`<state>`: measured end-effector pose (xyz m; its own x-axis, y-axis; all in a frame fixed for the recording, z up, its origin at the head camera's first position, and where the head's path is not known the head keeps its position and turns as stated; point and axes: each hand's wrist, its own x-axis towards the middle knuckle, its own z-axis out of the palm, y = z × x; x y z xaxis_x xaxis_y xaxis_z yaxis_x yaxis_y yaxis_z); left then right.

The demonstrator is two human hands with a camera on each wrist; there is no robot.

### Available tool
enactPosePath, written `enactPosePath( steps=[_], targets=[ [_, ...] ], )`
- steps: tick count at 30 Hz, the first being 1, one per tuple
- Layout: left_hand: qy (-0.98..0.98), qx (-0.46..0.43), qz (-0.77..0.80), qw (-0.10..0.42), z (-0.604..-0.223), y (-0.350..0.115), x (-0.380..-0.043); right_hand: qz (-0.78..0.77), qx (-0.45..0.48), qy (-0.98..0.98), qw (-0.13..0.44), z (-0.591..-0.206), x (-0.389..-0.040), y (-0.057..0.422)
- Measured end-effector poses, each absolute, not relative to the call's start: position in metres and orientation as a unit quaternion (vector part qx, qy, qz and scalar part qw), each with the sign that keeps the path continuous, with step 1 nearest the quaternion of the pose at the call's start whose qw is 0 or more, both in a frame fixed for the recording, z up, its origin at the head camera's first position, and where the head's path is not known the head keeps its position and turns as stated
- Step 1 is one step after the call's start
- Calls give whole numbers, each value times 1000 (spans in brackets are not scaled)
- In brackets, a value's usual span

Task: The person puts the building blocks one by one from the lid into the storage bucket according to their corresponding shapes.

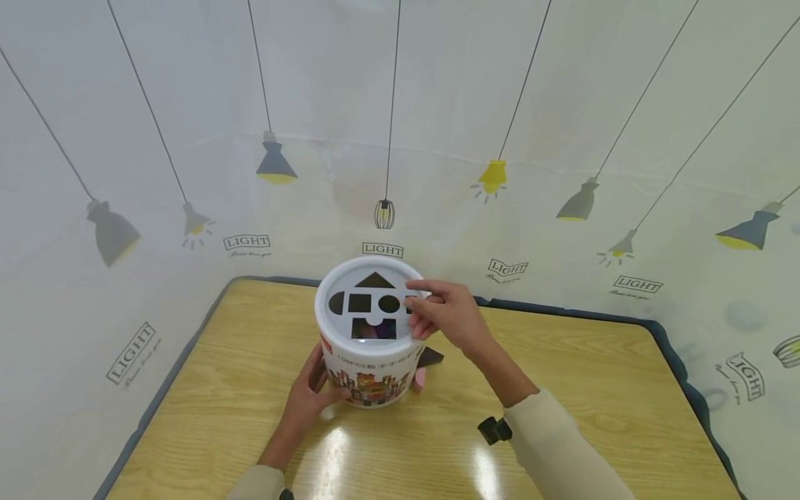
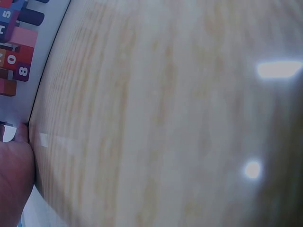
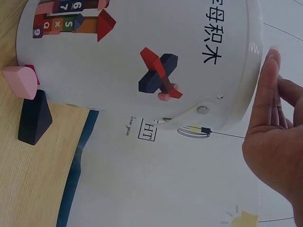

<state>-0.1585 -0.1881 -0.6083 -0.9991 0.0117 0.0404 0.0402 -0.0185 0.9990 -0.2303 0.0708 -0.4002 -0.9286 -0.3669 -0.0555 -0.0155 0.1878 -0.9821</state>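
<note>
A white toy-block bucket (image 1: 375,361) stands upright on the table, printed with colourful blocks and lettering. Its white lid (image 1: 340,333) has triangle, square, round and other cut-outs, and coloured pieces show through the front one. My left hand (image 1: 306,396) grips the bucket low on its left side, thumb across the front. At the lid's right edge is my right hand (image 1: 446,312), index finger and thumb reaching over the rim. The right wrist view shows its fingers (image 3: 267,90) fairly straight alongside the rim. A black block (image 3: 35,118) and a pink block (image 3: 21,81) lie beside the bucket.
The wooden table (image 1: 562,389) has a dark blue edge (image 1: 594,316) along the back and sides. Behind it hangs a pale sheet (image 1: 437,90) printed with lamps. A small white piece (image 1: 327,412) shows at the bucket's lower left.
</note>
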Motion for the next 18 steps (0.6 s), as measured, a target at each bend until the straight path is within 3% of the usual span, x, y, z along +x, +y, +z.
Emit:
enactPosePath(
  steps=[10, 18],
  targets=[
    [-698, -20, -716, 12, -606, -188, -159, -641, -113, 753, 93, -416, -231, 89],
    [-697, -14, -717, 10, -607, -188, -158, -640, -97, 757, 91, -428, -230, 102]
  ],
)
